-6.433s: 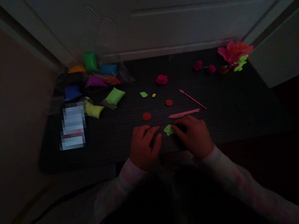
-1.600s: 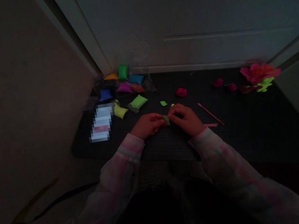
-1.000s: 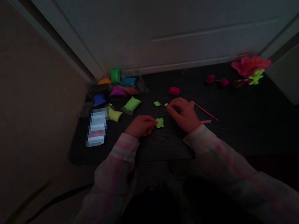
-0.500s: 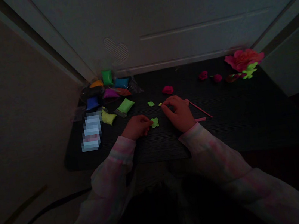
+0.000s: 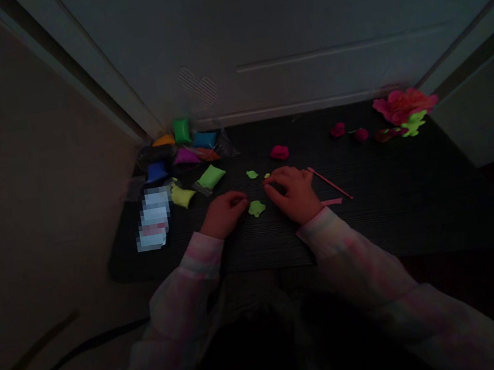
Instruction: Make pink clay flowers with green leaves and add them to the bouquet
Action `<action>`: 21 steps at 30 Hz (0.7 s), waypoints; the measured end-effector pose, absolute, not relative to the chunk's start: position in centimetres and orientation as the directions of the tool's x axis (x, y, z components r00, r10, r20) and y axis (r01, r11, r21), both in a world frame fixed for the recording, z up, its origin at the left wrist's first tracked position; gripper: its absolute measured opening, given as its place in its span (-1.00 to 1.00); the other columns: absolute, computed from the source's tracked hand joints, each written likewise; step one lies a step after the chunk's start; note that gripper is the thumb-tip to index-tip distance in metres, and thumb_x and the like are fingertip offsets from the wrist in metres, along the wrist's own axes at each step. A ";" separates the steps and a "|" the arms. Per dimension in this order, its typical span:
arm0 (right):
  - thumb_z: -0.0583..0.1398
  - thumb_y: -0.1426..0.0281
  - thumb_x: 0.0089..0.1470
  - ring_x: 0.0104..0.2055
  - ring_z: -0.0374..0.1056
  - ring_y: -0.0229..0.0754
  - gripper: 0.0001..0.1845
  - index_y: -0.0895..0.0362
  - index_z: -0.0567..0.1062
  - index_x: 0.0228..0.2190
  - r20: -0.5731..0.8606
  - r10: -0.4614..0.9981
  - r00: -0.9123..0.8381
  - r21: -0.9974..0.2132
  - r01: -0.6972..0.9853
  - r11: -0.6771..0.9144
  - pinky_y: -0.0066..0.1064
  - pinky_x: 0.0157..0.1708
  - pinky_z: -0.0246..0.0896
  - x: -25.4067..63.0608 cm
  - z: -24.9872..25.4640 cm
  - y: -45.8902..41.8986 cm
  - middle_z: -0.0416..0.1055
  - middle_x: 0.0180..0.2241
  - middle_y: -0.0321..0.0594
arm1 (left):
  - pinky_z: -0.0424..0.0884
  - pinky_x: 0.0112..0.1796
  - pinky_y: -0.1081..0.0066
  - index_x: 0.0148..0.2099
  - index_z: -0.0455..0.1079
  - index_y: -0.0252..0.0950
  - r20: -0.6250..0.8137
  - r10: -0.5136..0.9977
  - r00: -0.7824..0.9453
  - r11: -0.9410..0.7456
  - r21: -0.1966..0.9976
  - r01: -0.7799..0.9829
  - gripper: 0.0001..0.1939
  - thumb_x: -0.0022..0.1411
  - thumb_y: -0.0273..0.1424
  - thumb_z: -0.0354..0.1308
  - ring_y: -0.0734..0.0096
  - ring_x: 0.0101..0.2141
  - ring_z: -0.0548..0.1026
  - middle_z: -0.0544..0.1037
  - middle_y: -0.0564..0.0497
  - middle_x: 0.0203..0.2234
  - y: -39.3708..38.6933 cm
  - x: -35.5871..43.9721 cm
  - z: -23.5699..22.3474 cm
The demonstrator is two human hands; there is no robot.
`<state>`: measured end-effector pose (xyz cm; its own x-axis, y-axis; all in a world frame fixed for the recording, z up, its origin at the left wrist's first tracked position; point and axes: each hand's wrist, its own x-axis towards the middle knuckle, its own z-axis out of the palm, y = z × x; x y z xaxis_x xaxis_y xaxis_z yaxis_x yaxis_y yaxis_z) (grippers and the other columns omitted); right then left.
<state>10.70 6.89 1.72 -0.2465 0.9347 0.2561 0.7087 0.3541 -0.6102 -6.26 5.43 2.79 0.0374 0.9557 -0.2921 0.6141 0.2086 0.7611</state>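
On the dark table lies a flat, wavy-edged piece of light green clay (image 5: 257, 208) between my two hands. My left hand (image 5: 224, 215) is at its left edge, fingers curled and thumb against the index finger. Whether anything is in that pinch cannot be made out. To the right, my right hand (image 5: 294, 193) rests over the table, its thumb and fingertips drawn together; what they may hold is hidden. A tiny yellow clay bit (image 5: 267, 175) lies just beyond those fingertips. Farther back sits a small green leaf-shaped piece (image 5: 251, 174).
Bagged clay in several colours, including a green packet (image 5: 211, 178), crowds the left side near a blurred pale item (image 5: 153, 218). A pink stick tool (image 5: 331, 184) and pink strip (image 5: 332, 201) lie right. Behind are a magenta clay lump (image 5: 279, 152) and a pink flower (image 5: 405, 105).
My left fingers have drawn slightly back from the green piece's edge, and its outline looks different. My right fingertips have come a little nearer me. The whole view has shifted slightly.
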 end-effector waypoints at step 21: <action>0.17 0.31 -0.01 -0.41 0.38 -0.21 -0.86 0.07 0.46 -0.35 0.224 0.848 -0.480 -0.628 0.595 0.502 -0.27 -0.28 0.03 10.3 1.9 6.0 0.50 -0.44 -0.28 | 0.35 -0.32 0.42 -0.42 0.39 -0.34 -0.354 0.929 0.108 0.350 0.935 0.049 -0.87 -0.10 -0.44 0.24 0.51 -0.46 0.41 0.47 0.09 -0.54 4.2 -5.9 3.1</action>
